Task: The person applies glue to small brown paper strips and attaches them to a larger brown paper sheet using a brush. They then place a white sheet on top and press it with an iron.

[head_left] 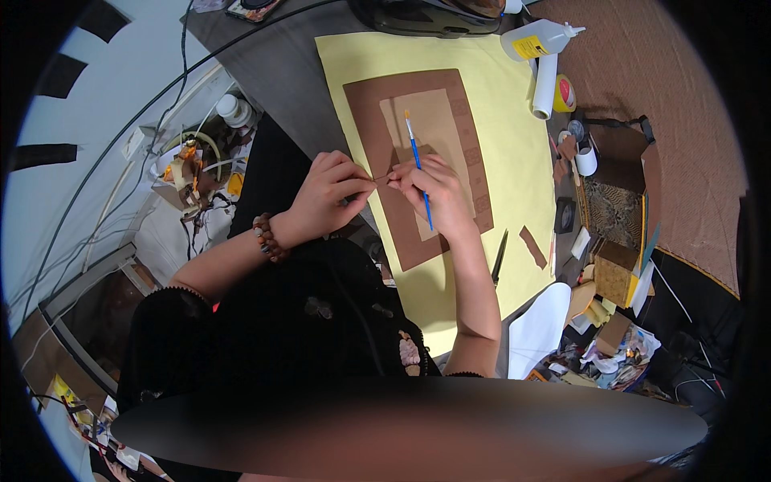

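Note:
My left hand (pixel 341 186) pinches one end of a thin, dark, thread-like piece (pixel 381 179). The fingertips of my right hand (pixel 438 193) meet its other end; its exact kind is too small to tell. A blue-handled paintbrush (pixel 415 153) with orange bristles is tucked between my right fingers, bristles pointing away from me. Below both hands lies a brown rectangular frame-like sheet (pixel 369 100) with faint square patterns down its right side. It surrounds a tan inner panel (pixel 430 112). Both rest on a large yellow sheet (pixel 514 177).
Right of the brown sheet lie a dark slim tool (pixel 500 257) and a brown scrap (pixel 532 247). A squeeze bottle (pixel 538 40), a white roll (pixel 544 87) and yellow tape (pixel 565 93) stand at the far right. An open box (pixel 614 201) and clutter fill the right side.

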The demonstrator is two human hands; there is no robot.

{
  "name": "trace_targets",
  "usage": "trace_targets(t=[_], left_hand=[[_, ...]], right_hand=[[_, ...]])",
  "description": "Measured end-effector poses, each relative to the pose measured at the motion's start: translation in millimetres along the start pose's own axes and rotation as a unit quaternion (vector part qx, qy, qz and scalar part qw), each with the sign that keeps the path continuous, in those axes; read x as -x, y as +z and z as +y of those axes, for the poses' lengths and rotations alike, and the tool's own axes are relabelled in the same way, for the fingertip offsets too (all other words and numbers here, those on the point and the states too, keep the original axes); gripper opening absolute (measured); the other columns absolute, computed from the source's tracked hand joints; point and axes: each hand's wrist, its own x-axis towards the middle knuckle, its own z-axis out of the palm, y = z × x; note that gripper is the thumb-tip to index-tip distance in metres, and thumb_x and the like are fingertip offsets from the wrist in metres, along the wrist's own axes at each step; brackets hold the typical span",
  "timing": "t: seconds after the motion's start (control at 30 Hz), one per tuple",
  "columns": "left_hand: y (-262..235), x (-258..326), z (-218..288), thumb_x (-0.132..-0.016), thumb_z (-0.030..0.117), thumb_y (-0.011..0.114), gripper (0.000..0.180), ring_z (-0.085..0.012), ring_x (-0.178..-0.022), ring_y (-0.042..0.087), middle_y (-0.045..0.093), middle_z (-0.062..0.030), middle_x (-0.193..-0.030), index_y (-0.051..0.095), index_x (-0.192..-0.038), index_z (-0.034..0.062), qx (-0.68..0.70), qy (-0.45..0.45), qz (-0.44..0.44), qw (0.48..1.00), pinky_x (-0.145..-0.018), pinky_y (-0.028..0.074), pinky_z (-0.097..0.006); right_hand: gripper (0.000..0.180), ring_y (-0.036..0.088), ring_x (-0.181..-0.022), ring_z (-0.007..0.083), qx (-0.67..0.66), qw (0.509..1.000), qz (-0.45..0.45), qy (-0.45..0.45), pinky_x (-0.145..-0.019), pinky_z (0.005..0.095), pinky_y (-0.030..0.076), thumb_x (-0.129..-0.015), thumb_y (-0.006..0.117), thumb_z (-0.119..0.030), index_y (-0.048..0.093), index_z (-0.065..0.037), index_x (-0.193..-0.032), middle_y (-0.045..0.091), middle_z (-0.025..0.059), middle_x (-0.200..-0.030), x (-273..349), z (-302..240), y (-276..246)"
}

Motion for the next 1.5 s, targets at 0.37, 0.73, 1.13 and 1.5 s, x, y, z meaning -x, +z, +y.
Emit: trace_targets(t=[0.37, 0.73, 1.13, 1.5], left_hand=[[-0.4, -0.7, 0.7, -0.076, 0.005, 0.077, 0.013, -0.0198, -0.087, 0.059, 0.066, 0.0014, -0.090, 0.071, -0.086, 0.0098, 0.000, 0.002, 0.003, 1.000, -0.079, 0.042, -0.035], [-1.4, -1.3, 0.7, -0.074, 0.005, 0.077, 0.020, -0.0217, -0.088, 0.059, 0.066, -0.0007, -0.094, 0.071, -0.093, 0.0096, -0.001, 0.011, 0.005, 1.000, -0.081, 0.043, -0.035], [-11.6, -13.3, 2.5, -0.072, 0.003, 0.068, 0.042, -0.0283, -0.100, 0.056, 0.065, -0.0043, -0.119, 0.071, -0.113, 0.0111, -0.057, 0.078, -0.094, 0.991, -0.093, 0.042, -0.041], [-11.9, -20.2, 10.7, -0.076, 0.012, 0.070, 0.046, -0.0263, -0.099, 0.055, 0.061, -0.0044, -0.113, 0.068, -0.122, 0.0146, -0.094, 0.068, -0.125, 0.985, -0.093, 0.040, -0.042]], right_hand=[[0.017, 0.070, -0.081, 0.0268, -0.029, 0.999, 0.017, 0.012, -0.081, 0.0384, 0.052, -0.073, 0.077, -0.001, 0.060, -0.004, -0.075, 0.071, 0.0056, -0.081, 1.6, 1.7, 2.3], [0.018, 0.072, -0.085, 0.0245, -0.031, 0.999, 0.016, 0.020, -0.082, 0.0370, 0.052, -0.074, 0.074, 0.004, 0.059, -0.005, -0.074, 0.073, 0.0057, -0.083, 2.5, 3.1, 1.3], [0.018, 0.070, -0.082, 0.0232, -0.042, 0.998, 0.004, 0.036, -0.080, 0.0359, 0.051, -0.078, 0.075, 0.000, 0.058, -0.005, -0.074, 0.072, 0.0048, -0.082, 3.0, 1.0, -0.8], [0.014, 0.072, -0.094, 0.0184, -0.106, 0.936, 0.270, 0.201, -0.087, 0.0321, 0.056, -0.084, 0.072, 0.008, 0.064, -0.002, -0.082, 0.074, 0.0096, -0.092, 35.8, 6.4, -13.0]])
